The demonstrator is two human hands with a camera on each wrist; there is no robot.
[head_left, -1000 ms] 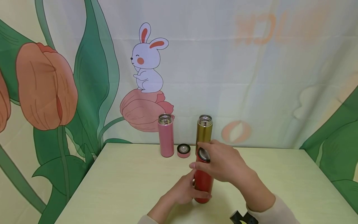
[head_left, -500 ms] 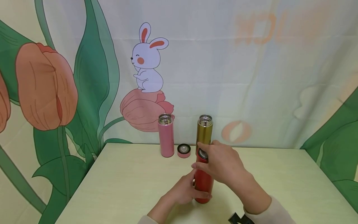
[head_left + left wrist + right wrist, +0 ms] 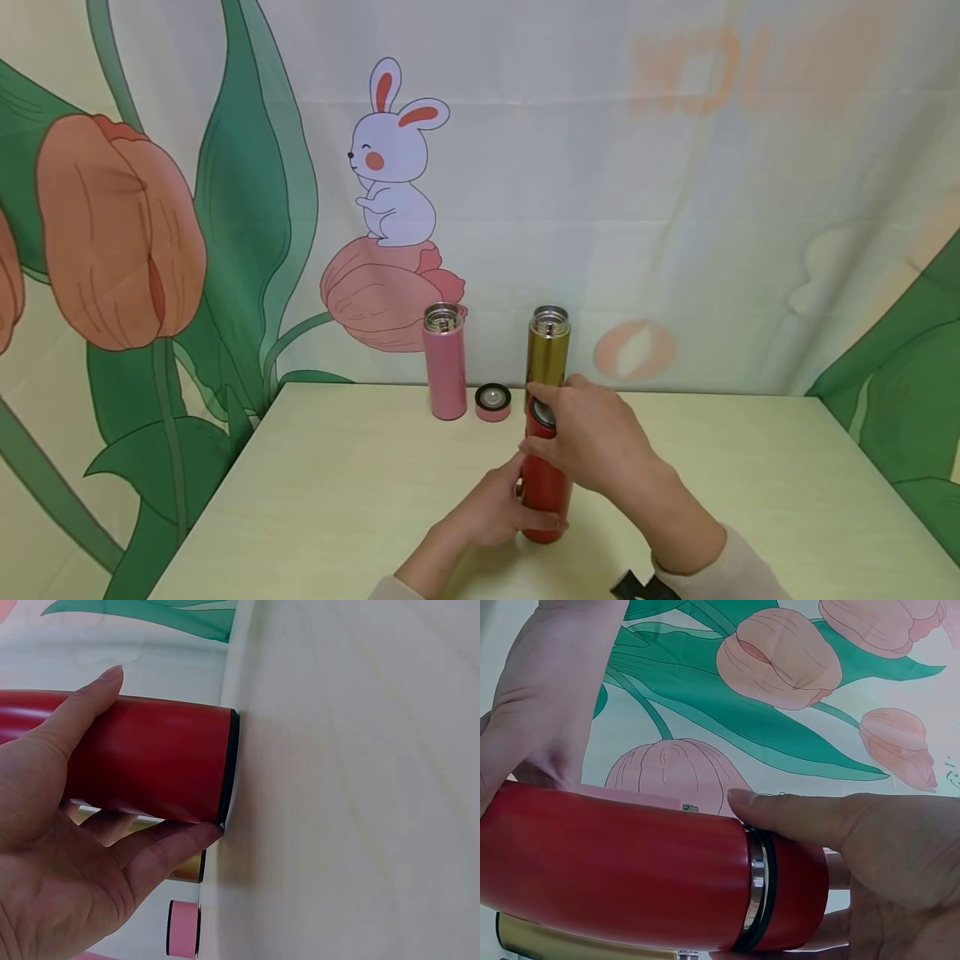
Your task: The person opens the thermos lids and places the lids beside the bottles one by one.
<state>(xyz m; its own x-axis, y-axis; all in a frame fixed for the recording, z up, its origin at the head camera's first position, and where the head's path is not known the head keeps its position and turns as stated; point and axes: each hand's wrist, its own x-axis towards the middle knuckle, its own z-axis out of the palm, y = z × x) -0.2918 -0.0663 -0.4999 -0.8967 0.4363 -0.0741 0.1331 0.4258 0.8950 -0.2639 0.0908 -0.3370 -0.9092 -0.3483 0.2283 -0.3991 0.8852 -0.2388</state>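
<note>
A red thermos flask (image 3: 546,496) stands upright on the table in front of the person. Low on its body, the left hand (image 3: 487,510) grips it from the left; in the left wrist view the thumb and fingers wrap opposite sides of the red wall. Up top, the right hand (image 3: 600,433) holds the flask's red lid (image 3: 801,889) with thumb and fingers on opposite sides. Between lid and body, the right wrist view shows a silver neck band (image 3: 756,892) and a black ring. Part of the lid is hidden by the right hand in the head view.
Behind the red flask stands a lidless gold thermos (image 3: 548,354), partly covered by the right hand. To its left are a lidless pink thermos (image 3: 446,375) and a pink lid (image 3: 492,405) on the table (image 3: 337,483). A printed cloth (image 3: 510,167) hangs behind the table.
The right hand has turned a little at the lid, its thumb shifting slightly right and its forearm swinging slightly left. The left hand and the red flask have stayed put.
</note>
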